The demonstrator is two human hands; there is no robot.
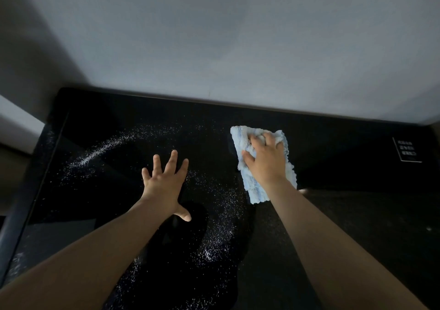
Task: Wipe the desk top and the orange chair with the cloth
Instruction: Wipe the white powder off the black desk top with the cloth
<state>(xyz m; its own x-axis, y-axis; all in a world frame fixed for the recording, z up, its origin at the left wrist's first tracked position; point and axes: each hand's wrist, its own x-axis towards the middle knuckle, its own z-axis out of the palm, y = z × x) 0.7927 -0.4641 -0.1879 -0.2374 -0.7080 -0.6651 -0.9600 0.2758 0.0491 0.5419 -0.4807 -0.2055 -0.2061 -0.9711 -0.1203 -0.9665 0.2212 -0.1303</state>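
Note:
A glossy black desk top point(345, 214) fills the lower half of the view. White powdery specks point(100, 152) lie across its left and middle parts in curved streaks. A fluffy light-blue and white cloth point(254, 190) lies on the desk right of centre. My right hand point(265, 159) presses down on it, fingers curled into the bunched fabric at its far end. My left hand point(166, 183) rests flat on the desk among the specks, fingers spread and straight. The orange chair is not in view.
A pale grey wall point(214, 36) rises straight behind the desk's far edge. A small white-printed label point(407, 150) sits on the desk at the far right. The desk's left edge point(28, 202) runs diagonally, with floor beyond it.

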